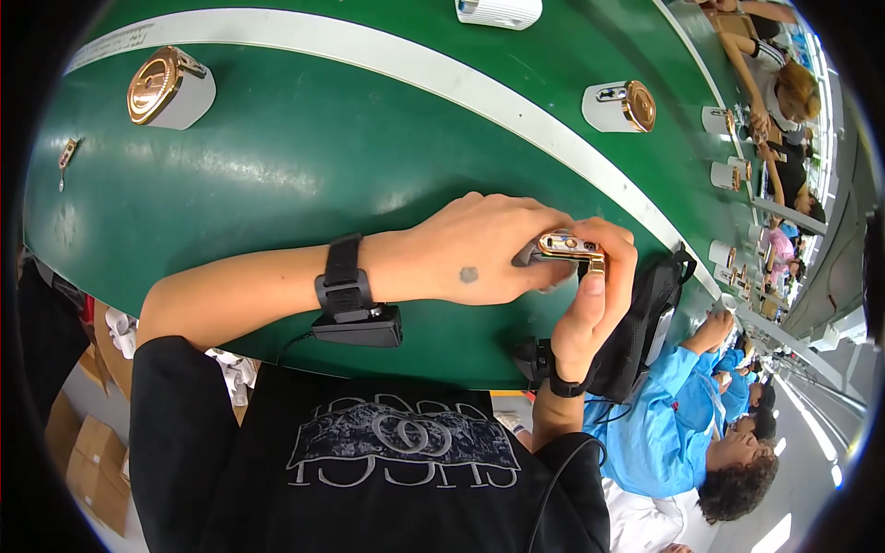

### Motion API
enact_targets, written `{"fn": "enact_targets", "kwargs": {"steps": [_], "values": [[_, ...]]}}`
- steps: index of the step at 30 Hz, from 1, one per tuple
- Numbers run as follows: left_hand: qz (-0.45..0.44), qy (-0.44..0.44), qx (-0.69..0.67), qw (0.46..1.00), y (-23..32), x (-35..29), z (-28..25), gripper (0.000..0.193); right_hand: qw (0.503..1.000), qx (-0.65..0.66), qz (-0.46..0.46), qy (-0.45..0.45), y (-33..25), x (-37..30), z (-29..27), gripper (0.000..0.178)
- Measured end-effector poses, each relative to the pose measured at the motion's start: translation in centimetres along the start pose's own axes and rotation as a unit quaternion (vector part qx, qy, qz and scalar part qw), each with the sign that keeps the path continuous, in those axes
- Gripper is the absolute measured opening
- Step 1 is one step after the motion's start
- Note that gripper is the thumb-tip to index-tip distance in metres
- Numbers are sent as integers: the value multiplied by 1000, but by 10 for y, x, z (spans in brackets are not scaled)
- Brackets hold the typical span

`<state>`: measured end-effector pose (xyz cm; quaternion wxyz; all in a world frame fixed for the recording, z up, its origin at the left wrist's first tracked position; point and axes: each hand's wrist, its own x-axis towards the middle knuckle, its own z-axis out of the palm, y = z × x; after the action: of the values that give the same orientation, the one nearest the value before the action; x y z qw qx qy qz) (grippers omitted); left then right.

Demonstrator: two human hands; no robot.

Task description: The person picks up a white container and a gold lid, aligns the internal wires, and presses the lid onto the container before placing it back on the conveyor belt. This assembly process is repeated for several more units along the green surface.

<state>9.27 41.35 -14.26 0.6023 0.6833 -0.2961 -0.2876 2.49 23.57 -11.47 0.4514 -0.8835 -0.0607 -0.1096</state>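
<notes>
My right hand [599, 290] pinches a small gold-rimmed, L-shaped piece [572, 245] between thumb and fingers. Its top is silvery, with small holes or studs in it. My left hand [489, 247], back upward, reaches across from the left and meets the piece with curled fingers. A dark grey part [528, 252] shows at those fingers; its kind is hidden by the hand. Both hands are held just above the green table, close to my body's right side. Each wrist wears a black strap with a small device.
A white canister with a gold lid [171, 88] lies far left, near a small gold-and-silver piece [67, 158]. Beyond a white strip [442, 78] lie another gold-lidded canister [619, 106] and a white ribbed one [498, 11]. A black bag [641, 323] borders my right arm. Co-workers in blue [659, 433] sit right.
</notes>
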Motion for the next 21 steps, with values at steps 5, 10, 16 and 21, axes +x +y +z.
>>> {"fn": "enact_targets", "kwargs": {"steps": [5, 10, 16, 21], "values": [[-10, 16, -29, 999, -10, 0, 7, 41, 1000, -8, -3, 11, 1, -4, 3, 41], [-13, 15, -63, 998, -14, 1, 11, 37, 996, -76, -39, 11, 0, -9, 2, 38], [21, 2, -124, 992, -28, 0, 11, 30, 988, -138, -66, 3, -8, -8, -3, 38], [13, 29, -153, 988, -24, -5, 11, 33, 998, -51, -6, 40, 4, -14, -3, 50]]}}
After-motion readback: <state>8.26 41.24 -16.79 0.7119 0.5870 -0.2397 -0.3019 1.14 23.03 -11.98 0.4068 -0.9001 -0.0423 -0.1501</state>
